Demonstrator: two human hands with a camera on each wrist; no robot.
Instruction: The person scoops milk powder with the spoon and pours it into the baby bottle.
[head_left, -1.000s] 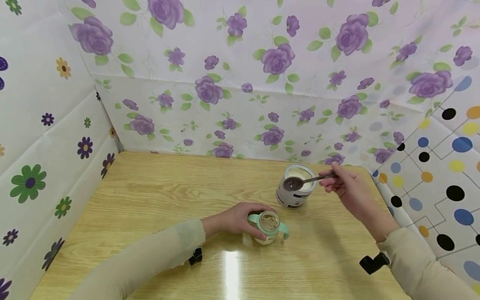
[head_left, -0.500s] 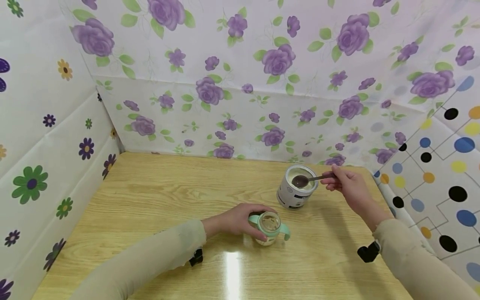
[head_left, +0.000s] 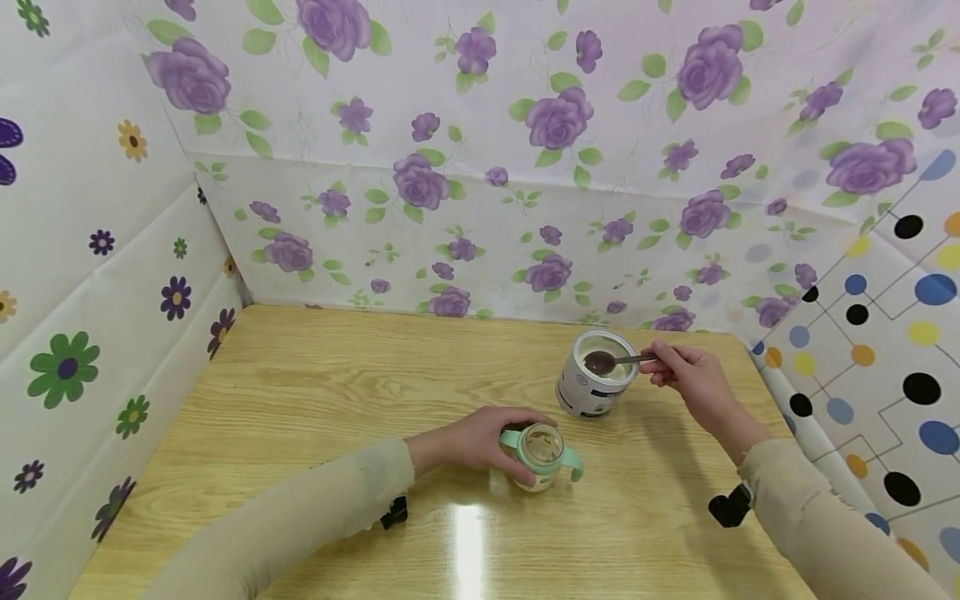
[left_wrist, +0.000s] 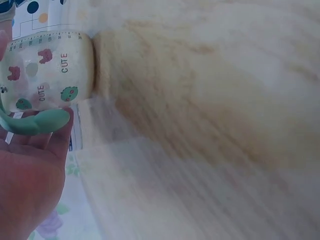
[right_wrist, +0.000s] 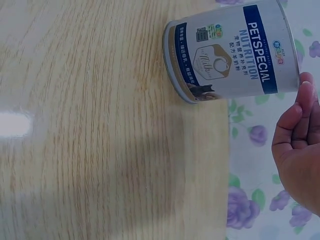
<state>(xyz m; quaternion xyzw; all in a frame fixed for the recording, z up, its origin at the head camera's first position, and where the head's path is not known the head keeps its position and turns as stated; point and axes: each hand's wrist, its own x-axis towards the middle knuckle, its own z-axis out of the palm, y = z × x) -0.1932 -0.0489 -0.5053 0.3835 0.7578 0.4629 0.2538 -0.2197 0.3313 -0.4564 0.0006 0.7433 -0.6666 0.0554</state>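
Observation:
My left hand point(head_left: 483, 442) grips a baby bottle point(head_left: 542, 454) with green handles, standing uncapped on the table. In the left wrist view the bottle point(left_wrist: 47, 72) shows "CUTE" print and a measuring scale, and a green handle point(left_wrist: 42, 122) lies against my fingers. My right hand point(head_left: 697, 387) pinches a dark spoon point(head_left: 600, 362) by its handle at the rim of a white can point(head_left: 585, 393). The spoon's bowl sits at the can's mouth, over pale contents; whether it touches them I cannot tell. "PETSPECIAL NUTRITION" is printed on the can point(right_wrist: 232, 52) in the right wrist view.
The wood-grain table point(head_left: 360, 367) carries the bottle and the can, the can standing behind and to the right. Floral sheeting point(head_left: 465, 208) rises along the back edge, and dotted sheeting point(head_left: 885, 400) closes off the right side.
The spoon has moved from in front of the can's near-left rim to within its mouth, and my right forearm has shifted slightly left. My left hand has stayed on the bottle.

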